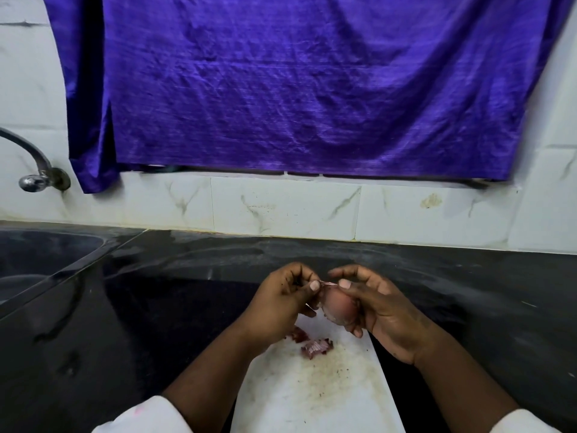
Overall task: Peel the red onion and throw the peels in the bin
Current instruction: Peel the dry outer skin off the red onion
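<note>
- Head view, looking down at both hands: the right hand [384, 307] is cupping the onion [338, 309]. Its fingers are curling under and around it and the thumb is lying over the top, so it's gripping properly, not loosely.
- The left hand [281, 301] is pinching a thin strip of peel [327, 284] between thumb and forefinger, right at the top of the onion, with the other fingers curling in too.
- The onion is hanging in the air between the two hands, over the far end of the white cutting board [312, 398]. It's looking pale pink and smooth on the side facing the camera. It's a bit blurry, so I can't tell about the back.
- A few dark purple scraps [315, 346] are lying on the board just below the hands, near the left wrist.
- The board is sitting on a black counter [468, 292], with open counter showing on both sides and behind the hands up to the tiled wall [281, 207].
- The sink [46, 254] is sitting well off to the left with a tap [34, 173] above it, and a purple cloth [296, 89] is hanging on the wall.
</note>
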### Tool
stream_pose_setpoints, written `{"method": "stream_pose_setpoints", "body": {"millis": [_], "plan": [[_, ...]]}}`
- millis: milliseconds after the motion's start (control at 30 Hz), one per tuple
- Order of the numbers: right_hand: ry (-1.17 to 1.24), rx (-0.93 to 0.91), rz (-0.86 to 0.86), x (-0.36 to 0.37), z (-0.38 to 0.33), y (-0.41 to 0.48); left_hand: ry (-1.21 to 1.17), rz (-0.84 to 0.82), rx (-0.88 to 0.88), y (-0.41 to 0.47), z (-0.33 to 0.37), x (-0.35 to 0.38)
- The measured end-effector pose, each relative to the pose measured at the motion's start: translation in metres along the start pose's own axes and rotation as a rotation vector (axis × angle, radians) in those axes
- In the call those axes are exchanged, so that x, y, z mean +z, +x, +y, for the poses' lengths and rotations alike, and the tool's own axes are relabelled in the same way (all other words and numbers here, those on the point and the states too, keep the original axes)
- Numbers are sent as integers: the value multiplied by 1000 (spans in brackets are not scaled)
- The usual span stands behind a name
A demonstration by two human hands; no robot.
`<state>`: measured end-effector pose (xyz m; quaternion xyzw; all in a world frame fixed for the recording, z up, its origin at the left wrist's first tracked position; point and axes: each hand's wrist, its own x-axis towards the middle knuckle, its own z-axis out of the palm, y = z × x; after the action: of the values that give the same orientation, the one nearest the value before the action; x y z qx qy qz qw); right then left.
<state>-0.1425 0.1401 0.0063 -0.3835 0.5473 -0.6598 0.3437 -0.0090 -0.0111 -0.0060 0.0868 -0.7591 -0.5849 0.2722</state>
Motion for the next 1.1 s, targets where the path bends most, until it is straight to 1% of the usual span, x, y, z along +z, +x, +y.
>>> {"method": "stream_pose_setpoints", "body": {"millis": [67, 167, 300, 467, 567, 733, 833, 900, 967, 1033, 1100], "plan": [[-6, 16, -15, -1, 0, -1, 10, -23, -47, -1, -1, 0], [-4, 13, -62, -1, 0, -3, 20, -7, -98, 0, -2, -2], [41, 10, -88, -2, 1, -1, 75, 47, -137, 0, -4, -4], [95, 12, -182, -4, 1, 1, 221, 146, -167, 0, -3, -4], [127, 29, -163, -6, 3, 2, 257, 178, -199, 0, -2, -4], [140, 35, -47, -7, 4, 5, 352, 204, -212, -1, -2, -3], [152, -2, -56, -9, 2, 5, 384, 245, -238, 0, -1, -6], [150, -19, -56, -9, 1, 4, 403, 211, -238, -2, 3, -7], [122, -11, -46, -9, 2, 3, 413, 126, -232, -5, 9, -5], [70, 6, -43, -8, 1, 2, 353, 47, -199, -8, 12, -3], [29, 22, -50, -7, 1, 2, 254, 10, -146, -8, 13, -1]]}}
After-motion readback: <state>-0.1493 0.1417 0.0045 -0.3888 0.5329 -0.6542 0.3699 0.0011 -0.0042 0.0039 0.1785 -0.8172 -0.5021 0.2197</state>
